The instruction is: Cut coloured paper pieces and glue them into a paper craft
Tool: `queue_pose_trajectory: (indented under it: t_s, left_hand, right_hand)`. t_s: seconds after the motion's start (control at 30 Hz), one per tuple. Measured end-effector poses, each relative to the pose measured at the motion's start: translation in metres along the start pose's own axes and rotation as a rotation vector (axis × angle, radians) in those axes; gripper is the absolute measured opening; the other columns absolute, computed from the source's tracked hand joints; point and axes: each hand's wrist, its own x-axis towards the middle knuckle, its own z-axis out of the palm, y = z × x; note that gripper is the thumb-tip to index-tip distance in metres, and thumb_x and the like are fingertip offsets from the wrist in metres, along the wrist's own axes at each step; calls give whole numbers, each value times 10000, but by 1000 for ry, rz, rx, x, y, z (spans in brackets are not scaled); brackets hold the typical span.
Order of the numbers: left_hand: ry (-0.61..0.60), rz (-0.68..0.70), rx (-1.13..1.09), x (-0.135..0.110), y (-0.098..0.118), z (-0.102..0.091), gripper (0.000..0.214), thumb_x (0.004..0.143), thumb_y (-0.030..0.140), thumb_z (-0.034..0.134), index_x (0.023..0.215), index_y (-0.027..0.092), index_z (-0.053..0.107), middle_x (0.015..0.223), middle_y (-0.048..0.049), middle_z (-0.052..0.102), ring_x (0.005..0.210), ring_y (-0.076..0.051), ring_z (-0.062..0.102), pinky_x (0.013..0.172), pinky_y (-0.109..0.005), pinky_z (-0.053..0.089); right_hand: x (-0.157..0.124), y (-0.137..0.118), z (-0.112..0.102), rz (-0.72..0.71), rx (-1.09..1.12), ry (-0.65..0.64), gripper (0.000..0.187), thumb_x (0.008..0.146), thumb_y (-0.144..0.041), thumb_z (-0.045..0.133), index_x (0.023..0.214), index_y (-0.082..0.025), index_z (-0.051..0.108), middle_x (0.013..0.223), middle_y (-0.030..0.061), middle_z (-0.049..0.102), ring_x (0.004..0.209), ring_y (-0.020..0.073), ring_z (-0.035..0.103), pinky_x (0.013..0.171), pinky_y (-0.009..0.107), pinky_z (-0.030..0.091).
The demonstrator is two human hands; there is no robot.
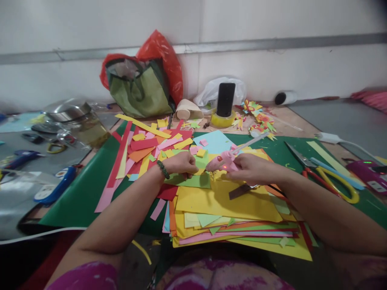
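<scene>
My right hand (252,169) is wrapped round a pink hot glue gun (222,162), with a clear glue stick (252,141) jutting from its back. The gun's nozzle points left toward my left hand (183,164). Those left fingers are curled in a pinch over green paper (193,181); whatever is between them is too hidden to name. Beneath both hands lies a stack of coloured paper (229,205), a yellow sheet uppermost. A dark flat blade (238,191) rests on it below my right hand. Small yellow and green scraps (201,153) lie beside my left hand.
Paper strips (142,149) are heaped at left on a green mat (81,193). Open scissors (320,173) lie at right. A phone (226,99) stands in a yellow tape roll (223,119), near paper flowers (261,119). A green bag (142,92) stands behind.
</scene>
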Motion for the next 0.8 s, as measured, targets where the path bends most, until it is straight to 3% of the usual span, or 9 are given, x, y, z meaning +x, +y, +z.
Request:
queue_pose_trajectory:
  t_s: [0.1, 0.27, 0.4, 0.57, 0.7, 0.8]
  left_hand:
    - [-5, -6, 8, 0, 0, 0, 212, 674, 188, 647, 510, 163, 514, 502, -18, 636, 465, -129, 614, 465, -216, 515]
    - [-9, -3, -8, 0, 0, 0, 197, 670, 186, 648, 527, 160, 515, 494, -6, 628, 460, -117, 605, 456, -195, 505]
    - [-10, 0, 0, 1, 0, 0, 225, 675, 191, 647, 507, 162, 499, 490, -9, 625, 462, -115, 604, 457, -198, 503]
    - [-7, -4, -18, 1, -1, 0, 217, 678, 193, 651, 519, 162, 506, 488, -9, 625, 455, -118, 603, 460, -207, 508]
    - [-22, 24, -20, 2, -3, 0, 235, 664, 196, 668, 505, 162, 499, 480, -8, 625, 441, -111, 596, 435, -183, 484]
    - [-25, 32, -28, 2, -3, -1, 226, 665, 200, 672, 511, 163, 511, 476, -2, 623, 442, -109, 598, 435, -178, 487]
  right_hand:
    - [-1, -2, -1, -5, 6, -61, 369, 757, -456, 515, 535, -208, 356, 480, -21, 413, 457, 106, 402, 458, 262, 225]
    - [0, -2, -2, 10, -65, 8, 385, 764, -493, 495, 543, -204, 372, 529, -19, 409, 486, 99, 375, 464, 259, 216]
    - [0, -1, -1, -6, -31, -57, 384, 764, -480, 500, 538, -207, 352, 497, -27, 402, 463, 99, 385, 454, 260, 221]
    - [2, -2, 0, 6, -81, 30, 395, 746, -494, 512, 525, -206, 357, 526, -26, 373, 485, 100, 354, 462, 264, 215]
    - [1, -3, -2, -40, -34, -65, 384, 750, -477, 498, 529, -206, 340, 523, -28, 359, 484, 102, 370, 464, 265, 214]
    - [1, -2, -2, -30, -32, -51, 399, 757, -511, 489, 537, -206, 357, 543, -20, 384, 502, 107, 372, 471, 270, 222]
